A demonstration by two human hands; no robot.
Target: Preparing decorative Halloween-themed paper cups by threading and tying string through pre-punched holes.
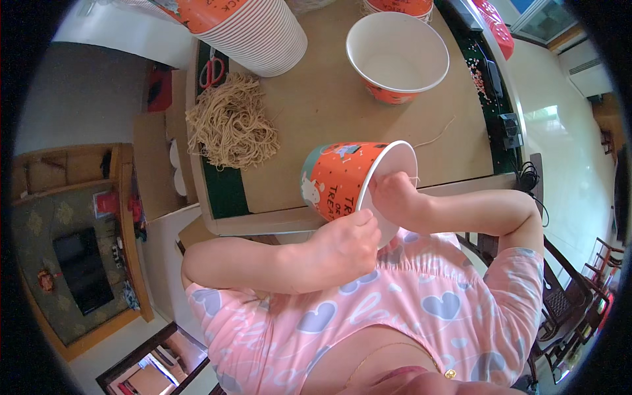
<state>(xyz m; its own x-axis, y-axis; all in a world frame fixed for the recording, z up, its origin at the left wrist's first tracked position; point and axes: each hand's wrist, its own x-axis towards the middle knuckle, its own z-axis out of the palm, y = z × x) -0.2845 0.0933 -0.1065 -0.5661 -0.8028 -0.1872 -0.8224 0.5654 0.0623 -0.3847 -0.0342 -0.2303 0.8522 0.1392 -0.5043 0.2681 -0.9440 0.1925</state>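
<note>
Bucket (339,178) tilts on its side at the near edge of the table (309,99), my left hand (345,243) gripping its rim, my right hand (397,197) inside, fingers too hidden to tell their hold. It should handle light, smooth and easily dented, best held by the stiffer rim; beyond lie twine (234,122) and another bucket (398,52).

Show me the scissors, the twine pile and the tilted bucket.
Scissors (212,70), head view: red handles.
Twine pile (234,125), head view: tangle's middle.
Tilted bucket (354,174), head view: orange outer wall.
</note>
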